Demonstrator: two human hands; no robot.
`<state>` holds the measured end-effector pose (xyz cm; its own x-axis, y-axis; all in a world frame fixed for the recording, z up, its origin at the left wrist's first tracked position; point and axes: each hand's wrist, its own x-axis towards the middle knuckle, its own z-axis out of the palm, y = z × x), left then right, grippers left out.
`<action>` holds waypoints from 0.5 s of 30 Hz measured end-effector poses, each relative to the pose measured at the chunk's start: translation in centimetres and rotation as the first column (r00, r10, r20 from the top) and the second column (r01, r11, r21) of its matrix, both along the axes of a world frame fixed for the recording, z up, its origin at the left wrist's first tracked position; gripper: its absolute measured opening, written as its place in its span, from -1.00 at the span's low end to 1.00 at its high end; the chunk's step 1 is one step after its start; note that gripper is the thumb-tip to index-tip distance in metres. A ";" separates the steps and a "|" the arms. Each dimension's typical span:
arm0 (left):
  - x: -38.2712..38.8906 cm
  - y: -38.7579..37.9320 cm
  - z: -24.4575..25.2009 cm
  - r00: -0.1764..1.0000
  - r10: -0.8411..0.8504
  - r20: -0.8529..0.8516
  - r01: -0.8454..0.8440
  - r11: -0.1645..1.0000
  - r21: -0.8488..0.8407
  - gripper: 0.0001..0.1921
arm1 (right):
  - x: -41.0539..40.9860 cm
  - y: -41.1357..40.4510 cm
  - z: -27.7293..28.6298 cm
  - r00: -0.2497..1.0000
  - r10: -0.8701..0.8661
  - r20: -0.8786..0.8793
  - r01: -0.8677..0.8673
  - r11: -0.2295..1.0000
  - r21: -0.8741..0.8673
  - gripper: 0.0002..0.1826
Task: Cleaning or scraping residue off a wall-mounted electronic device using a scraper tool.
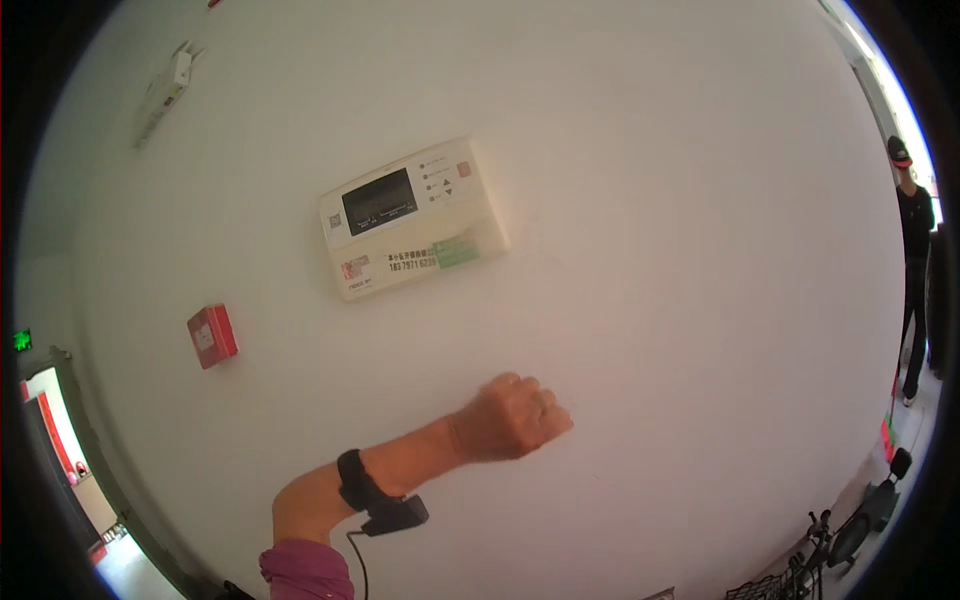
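My left hand (514, 416) is curled into a fist in front of a white wall (675, 262), its back towards me. Nothing shows in the fingers, and I cannot tell whether the knuckles touch the wall. A ring sits on one finger. Around the forearm runs a black strap (356, 480) carrying a small black device (397, 516) with a thin cable. A purple sleeve (307, 570) is bunched near the elbow. Above the fist, a cream fire alarm display panel (412, 217) with a dark screen, buttons and stickers is mounted on the wall. My right hand is out of view.
A red wall box (213, 336) and a white device (165, 94) are mounted at left. Beyond them are a doorway (67, 442) and a green lit sign (22, 340). At right stands a person (915, 247) in dark clothes; a two-wheeler (847, 536) with a wire basket is parked below.
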<state>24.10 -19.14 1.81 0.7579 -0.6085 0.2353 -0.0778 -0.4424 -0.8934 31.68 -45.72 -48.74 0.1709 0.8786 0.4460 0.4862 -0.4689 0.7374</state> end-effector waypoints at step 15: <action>-10.2 -2.6 -2.0 0.967 0.255 -0.024 -0.096 0.273 -0.957 -0.84 | 0.3 -0.2 9.2 -0.643 0.394 -0.656 0.243 0.918 0.313 -0.51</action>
<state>13.89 -21.71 -0.20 0.7351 0.2458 0.6319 0.1797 -0.9693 0.1680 31.98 -45.87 -39.49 0.4274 0.8927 -0.1432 0.1085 -0.2078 -0.9721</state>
